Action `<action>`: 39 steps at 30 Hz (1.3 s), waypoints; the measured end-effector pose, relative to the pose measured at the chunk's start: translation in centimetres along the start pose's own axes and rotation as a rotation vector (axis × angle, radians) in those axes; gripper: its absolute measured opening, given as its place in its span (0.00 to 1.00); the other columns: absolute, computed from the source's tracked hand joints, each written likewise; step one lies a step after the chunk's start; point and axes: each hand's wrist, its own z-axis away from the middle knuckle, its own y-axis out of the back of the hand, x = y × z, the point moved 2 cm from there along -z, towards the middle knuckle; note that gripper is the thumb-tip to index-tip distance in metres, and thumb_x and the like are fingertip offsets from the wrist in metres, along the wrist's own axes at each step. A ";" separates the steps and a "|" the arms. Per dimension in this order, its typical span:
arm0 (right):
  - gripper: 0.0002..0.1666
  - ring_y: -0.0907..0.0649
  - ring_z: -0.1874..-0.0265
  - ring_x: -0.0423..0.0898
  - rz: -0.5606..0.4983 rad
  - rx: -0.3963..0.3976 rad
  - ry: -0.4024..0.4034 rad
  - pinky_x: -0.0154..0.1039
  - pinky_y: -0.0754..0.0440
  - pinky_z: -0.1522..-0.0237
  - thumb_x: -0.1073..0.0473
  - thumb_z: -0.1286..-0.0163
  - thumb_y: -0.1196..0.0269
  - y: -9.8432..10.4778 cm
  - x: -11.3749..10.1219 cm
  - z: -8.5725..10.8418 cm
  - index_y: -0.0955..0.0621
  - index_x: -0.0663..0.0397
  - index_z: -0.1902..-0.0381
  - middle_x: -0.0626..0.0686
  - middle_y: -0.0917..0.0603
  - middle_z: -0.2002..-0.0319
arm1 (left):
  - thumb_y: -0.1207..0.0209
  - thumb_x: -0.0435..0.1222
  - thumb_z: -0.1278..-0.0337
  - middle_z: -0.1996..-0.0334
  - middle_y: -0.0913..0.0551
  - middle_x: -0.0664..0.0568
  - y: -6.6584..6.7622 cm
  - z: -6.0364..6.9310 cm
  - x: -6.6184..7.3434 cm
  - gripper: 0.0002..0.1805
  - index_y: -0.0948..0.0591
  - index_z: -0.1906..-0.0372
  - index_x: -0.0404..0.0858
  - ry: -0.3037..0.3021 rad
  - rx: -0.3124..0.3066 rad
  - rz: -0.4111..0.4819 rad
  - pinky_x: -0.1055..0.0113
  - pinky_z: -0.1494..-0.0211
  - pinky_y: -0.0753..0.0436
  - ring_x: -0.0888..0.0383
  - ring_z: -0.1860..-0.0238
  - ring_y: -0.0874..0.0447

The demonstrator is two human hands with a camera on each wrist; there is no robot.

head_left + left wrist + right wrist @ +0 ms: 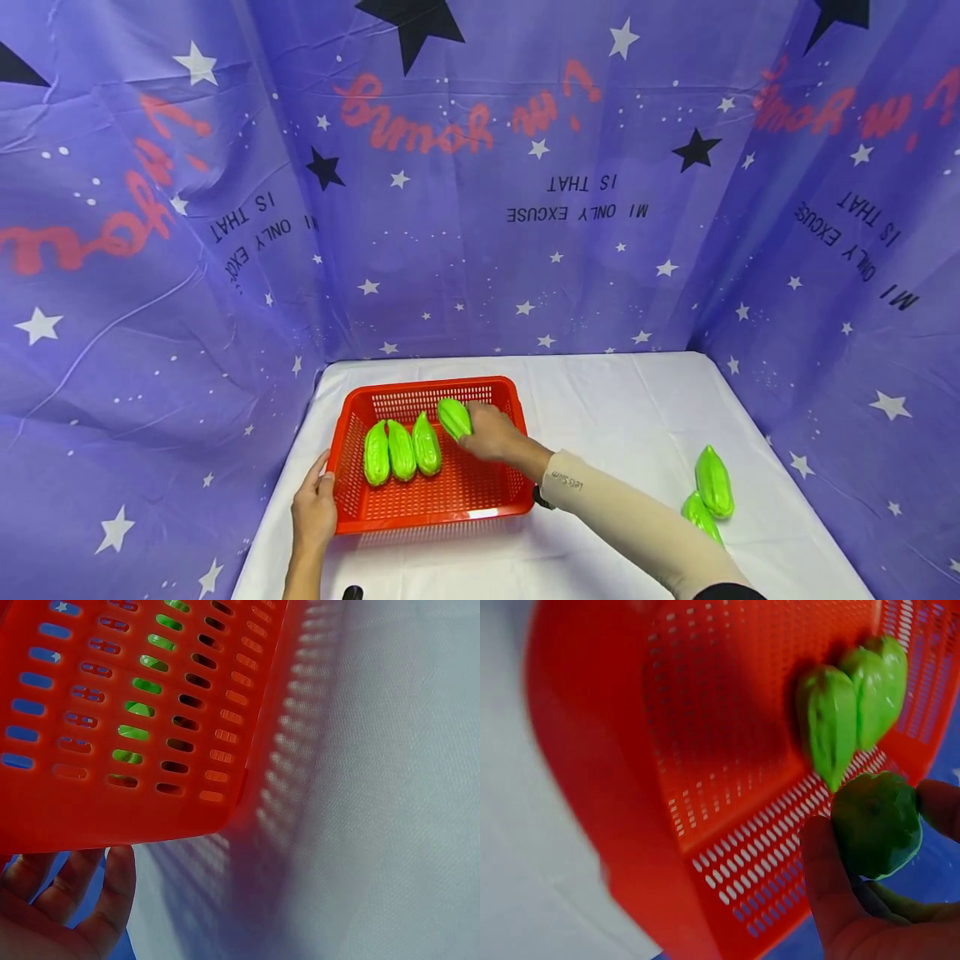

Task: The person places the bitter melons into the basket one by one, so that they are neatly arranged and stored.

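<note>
Right hand: it's pinching one green fruit between thumb and fingers, so yeah, the hand is clamped on it.
Left hand: this one is gripping the left rim of the red basket, fingertips tucking under the lip.
In the basket: three more fruits are lying side by side, left of the held one.
On the desk: a pair is sitting out on the white cloth, well right of the basket.
Step in hand: looks to me like a fourth one is getting placed.
Next move: I'm guessing it's calling for lowering the fruit beside that row, then easing the fingers off.
Hard to see: the sleeve is covering part of the nearer desk fruit; something black is getting cut off at the bottom edge, no clue what. Can't tell whether the held fruit is touching the basket floor.
</note>
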 end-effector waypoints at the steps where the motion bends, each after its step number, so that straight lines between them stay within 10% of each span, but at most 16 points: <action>1: 0.18 0.22 0.74 0.43 -0.004 -0.013 -0.003 0.38 0.22 0.72 0.59 0.39 0.31 -0.4 -0.1 -0.1 0.23 0.56 0.53 0.49 0.22 0.70 | 0.56 0.37 0.21 0.59 0.18 0.37 0.0 0.0 0.0 0.24 0.29 0.26 0.42 -0.003 0.002 -0.004 0.66 0.66 0.29 0.61 0.73 0.28; 39: 0.12 0.29 0.79 0.46 0.029 -0.122 -0.192 0.37 0.30 0.77 0.66 0.43 0.32 -5.0 -0.3 -3.6 0.27 0.52 0.74 0.51 0.28 0.76 | 0.55 0.38 0.21 0.63 0.20 0.38 -0.1 0.0 0.0 0.24 0.28 0.26 0.42 -0.004 0.009 0.012 0.66 0.68 0.32 0.63 0.76 0.32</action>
